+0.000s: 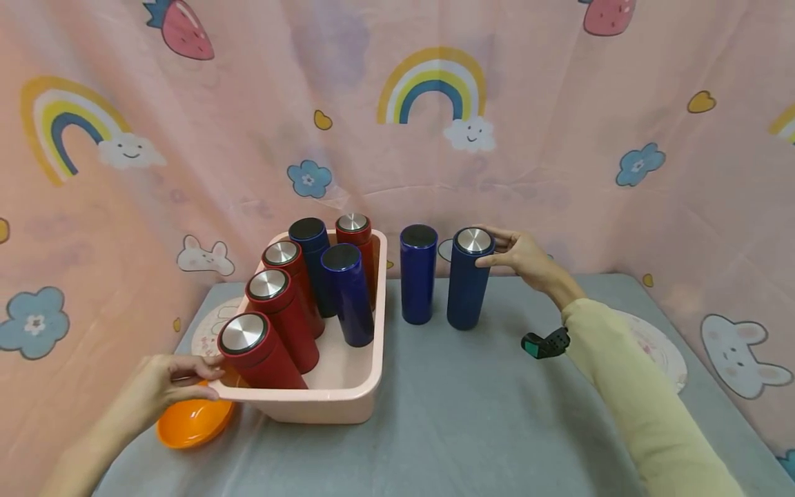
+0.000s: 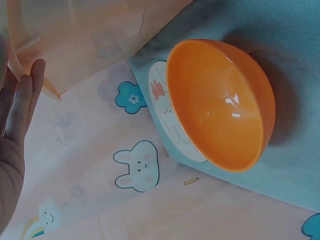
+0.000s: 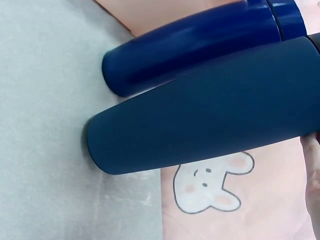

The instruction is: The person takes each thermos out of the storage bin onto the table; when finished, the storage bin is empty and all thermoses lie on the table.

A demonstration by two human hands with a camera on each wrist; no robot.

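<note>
My right hand (image 1: 520, 257) grips a matte blue thermos (image 1: 467, 293) around its upper part, just below the silver-topped lid. The thermos stands upright on the table, and a finger shows beside it in the right wrist view. Close to its left is a glossy dark-blue thermos (image 1: 417, 286). At the front left, my left hand (image 1: 163, 386) pinches the rim of a pink plastic tub (image 1: 366, 404) at the corner. Inside the tub stand several red thermoses (image 1: 282, 324), a matte blue thermos (image 1: 310, 252) and a glossy blue thermos (image 1: 350, 304).
An orange bowl (image 2: 220, 105) sits below my left hand, beside the tub. Partly behind the tub lies a round bunny-print mat (image 1: 208, 331); another round mat (image 1: 667, 352) is under my right forearm. A cartoon-print curtain (image 1: 546, 138) backs the grey table (image 1: 459, 428). A black strap (image 1: 545, 344) hangs near my right sleeve.
</note>
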